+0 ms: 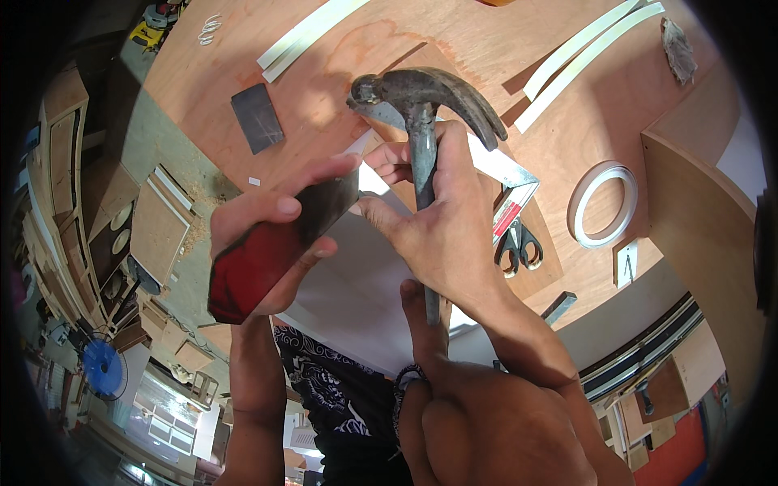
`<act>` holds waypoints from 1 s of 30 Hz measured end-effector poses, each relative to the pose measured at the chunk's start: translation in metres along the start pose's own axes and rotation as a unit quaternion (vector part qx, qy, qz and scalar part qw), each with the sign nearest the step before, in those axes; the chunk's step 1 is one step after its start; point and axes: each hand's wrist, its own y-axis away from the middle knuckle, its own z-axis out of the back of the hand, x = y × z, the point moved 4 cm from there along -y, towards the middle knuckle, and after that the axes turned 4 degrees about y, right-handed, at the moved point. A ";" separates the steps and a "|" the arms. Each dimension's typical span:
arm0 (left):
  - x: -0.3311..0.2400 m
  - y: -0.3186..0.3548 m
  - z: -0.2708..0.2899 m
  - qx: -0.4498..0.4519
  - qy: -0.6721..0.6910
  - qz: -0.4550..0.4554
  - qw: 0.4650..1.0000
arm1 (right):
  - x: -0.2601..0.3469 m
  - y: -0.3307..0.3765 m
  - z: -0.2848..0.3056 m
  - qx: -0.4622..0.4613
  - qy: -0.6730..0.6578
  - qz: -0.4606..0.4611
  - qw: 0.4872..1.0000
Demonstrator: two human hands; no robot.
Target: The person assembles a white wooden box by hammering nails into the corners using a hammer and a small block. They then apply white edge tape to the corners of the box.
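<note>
My right hand (442, 215) is closed round the handle of a claw hammer (421, 138), whose dark metal head points away from me over the table. The lower end of its handle shows below my palm. My left hand (251, 223) grips a flat, dark slab-like thing with a red face (271, 259); its exact kind I cannot make out. The thumb and fingertips of my right hand come close to its upper end, and whether they pinch something small there is unclear. Beneath both hands lies a white panel (332, 275). My bare leg (494, 421) is bent up close to it.
On the wooden table (316, 138) lie black-handled scissors (519, 247), a metal square (515, 190), a white roll of banding (604, 204), a dark rectangular pad (257, 118) and white strips (312, 32). A curved wooden piece (705, 178) stands at the right. Boards (162, 223) fill the left side.
</note>
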 end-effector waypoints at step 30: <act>-0.002 0.000 0.002 -0.026 -0.044 -0.022 0.998 | 0.048 0.039 0.097 0.001 0.087 0.033 0.996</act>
